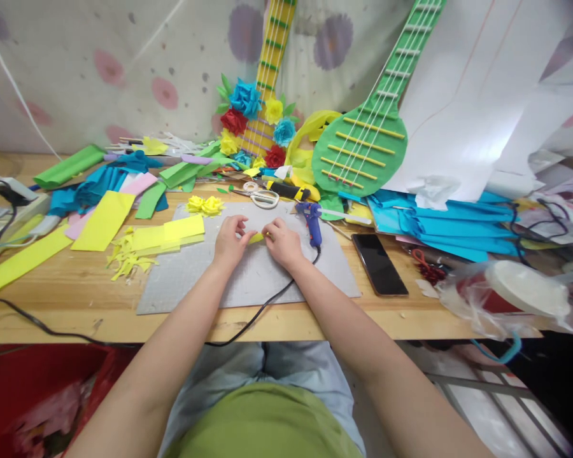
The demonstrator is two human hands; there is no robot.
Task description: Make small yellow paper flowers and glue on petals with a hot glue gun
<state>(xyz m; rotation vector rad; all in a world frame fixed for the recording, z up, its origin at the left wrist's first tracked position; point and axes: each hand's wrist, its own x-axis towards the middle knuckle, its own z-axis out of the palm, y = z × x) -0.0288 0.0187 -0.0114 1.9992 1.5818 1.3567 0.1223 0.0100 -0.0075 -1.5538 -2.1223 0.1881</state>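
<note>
Over the grey cutting mat (181,280), my left hand (232,240) and my right hand (282,242) face each other. Between them runs a small piece of yellow crepe paper (256,238), pinched by the fingertips of both hands. Just right of my right hand lies a blue glue gun (310,222), its black cord passing under my right forearm. Two yellow paper flowers (205,205) sit beyond my left hand. Left of it are stacked yellow paper strips (169,235) and curled yellow scraps (128,254). White-handled scissors (263,199) rest behind the mat.
A green paper-covered lute (363,149) and a yellow one with paper flowers (265,95) lean at the back. Blue crepe paper (449,222), a phone (379,264) and a bagged tub (510,292) stand right. Coloured paper (102,219) piles up left. A red bin (42,388) is below.
</note>
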